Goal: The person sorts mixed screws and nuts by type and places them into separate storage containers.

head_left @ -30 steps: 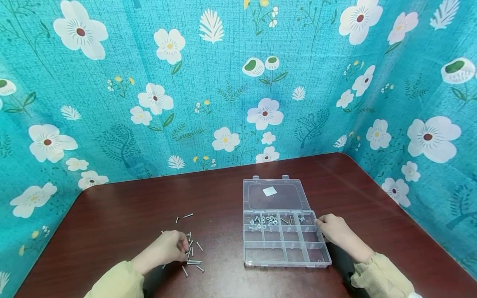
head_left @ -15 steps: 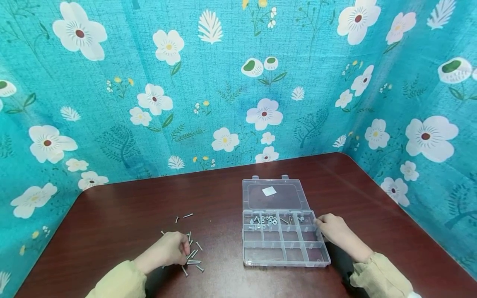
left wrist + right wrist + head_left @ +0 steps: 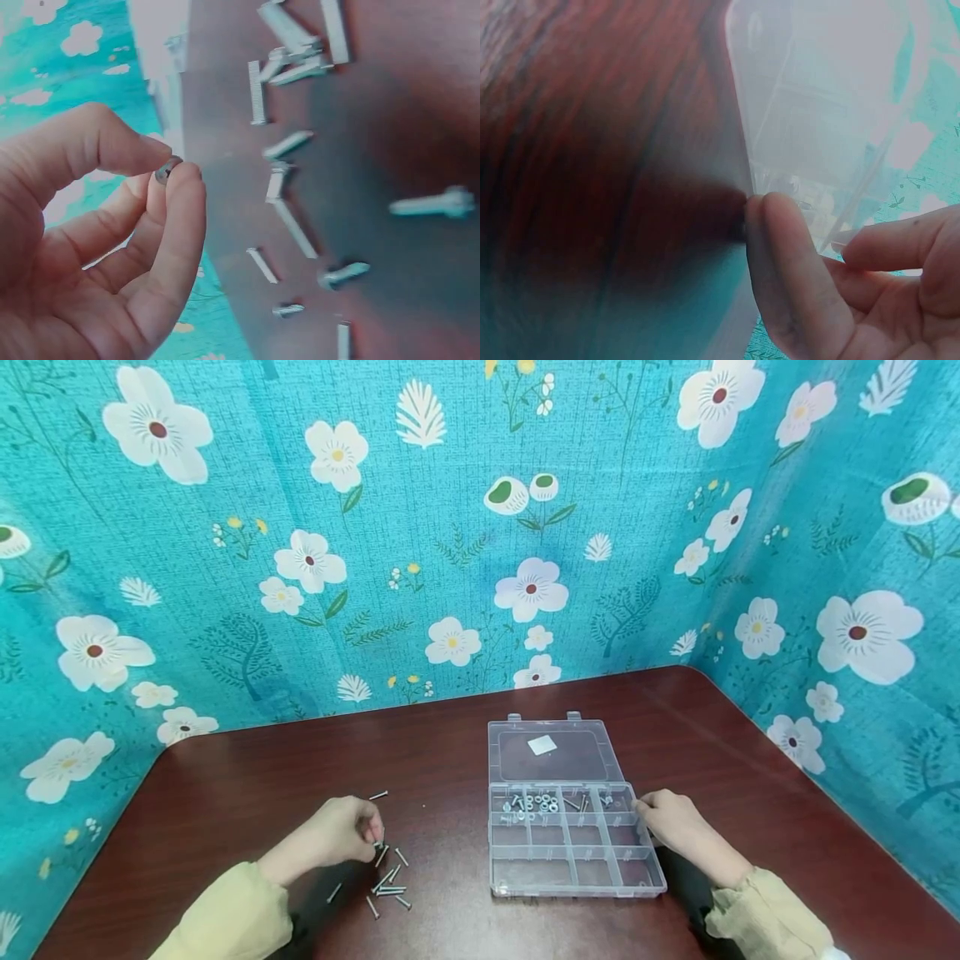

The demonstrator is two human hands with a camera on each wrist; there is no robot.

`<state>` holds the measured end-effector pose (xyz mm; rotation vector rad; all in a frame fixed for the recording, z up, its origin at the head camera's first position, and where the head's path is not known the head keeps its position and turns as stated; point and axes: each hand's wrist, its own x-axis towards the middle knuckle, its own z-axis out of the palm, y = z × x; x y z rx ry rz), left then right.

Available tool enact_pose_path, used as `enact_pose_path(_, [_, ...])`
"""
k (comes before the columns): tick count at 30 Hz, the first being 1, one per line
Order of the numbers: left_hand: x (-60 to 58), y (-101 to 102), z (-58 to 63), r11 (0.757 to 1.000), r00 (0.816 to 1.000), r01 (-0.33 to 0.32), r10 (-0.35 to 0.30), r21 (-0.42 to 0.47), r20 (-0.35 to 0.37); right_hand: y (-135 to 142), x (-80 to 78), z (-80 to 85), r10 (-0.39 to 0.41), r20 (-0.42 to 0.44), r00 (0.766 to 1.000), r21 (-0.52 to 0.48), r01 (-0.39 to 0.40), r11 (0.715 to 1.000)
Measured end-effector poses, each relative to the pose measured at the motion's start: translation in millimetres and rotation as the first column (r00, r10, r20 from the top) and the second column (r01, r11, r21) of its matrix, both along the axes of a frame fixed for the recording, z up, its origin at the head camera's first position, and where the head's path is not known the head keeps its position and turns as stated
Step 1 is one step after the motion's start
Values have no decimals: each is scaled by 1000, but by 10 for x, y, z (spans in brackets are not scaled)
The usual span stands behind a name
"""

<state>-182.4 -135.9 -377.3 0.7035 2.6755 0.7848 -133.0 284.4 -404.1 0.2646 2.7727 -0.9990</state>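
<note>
My left hand [image 3: 330, 833] is raised over the scattered screws, thumb and index finger pinching a small screw [image 3: 166, 172]. Only its round, dull metal end shows in the left wrist view; the fingertips hide the rest. Loose screws [image 3: 390, 890] lie on the table below and beside this hand. Toward the right stands a clear plastic compartment box [image 3: 577, 893] with its lid [image 3: 517, 760] laid back. My right hand [image 3: 678, 822] holds the box's right side wall, fingers on the outside and thumb near the rim [image 3: 746, 150].
Nuts [image 3: 553, 805] and some screws [image 3: 576, 803] sit in the box's back row of compartments. A lone screw [image 3: 378, 795] lies beyond the left hand. The dark red table [image 3: 442, 760] ends at a blue flowered cloth [image 3: 405, 568].
My left hand has lifted and moved away from me, now with the screw between its fingertips. Some screws around it have shifted or come into view. The right hand and box stay put.
</note>
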Motion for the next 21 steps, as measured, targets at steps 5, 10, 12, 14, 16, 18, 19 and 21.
enact_pose_path(5, [-78, 132, 47, 1000, 1000, 13, -12, 26, -21, 0, 0, -5, -7, -2, 1000, 2, 7, 1000])
enact_pose_path(10, [-131, 315, 52, 996, 996, 63, -59, 57, -63, -4, 0, 9, -7, 0, 1000, -26, 7, 1000])
enact_pose_path(12, [-157, 400, 72, 994, 994, 89, -84, 70, -71, -4, 4, 18, -4, 2, 1000, -26, 4, 1000])
enact_pose_path(14, [-189, 488, 96, 989, 991, 120, -114, 88, -74, -4, 10, 22, -6, 1, 1000, -25, 6, 1000])
enact_pose_path(16, [-222, 574, 117, 982, 986, 155, -147, 109, -78, -5, 15, 21, -8, -6, 1000, -20, 8, 1000])
enact_pose_path(18, [-253, 662, 134, 974, 981, 187, -177, 132, -81, -5, 18, 19, -10, -8, 1000, -20, 10, 1000])
enact_pose_path(19, [-265, 707, 143, 969, 977, 203, -192, 140, -88, -5, 18, 18, -11, -7, 1000, -20, 11, 1000])
enact_pose_path(21, [-280, 800, 169, 963, 972, 228, -215, 146, -98, -3, 17, 12, -13, -4, 1000, -15, 13, 1000])
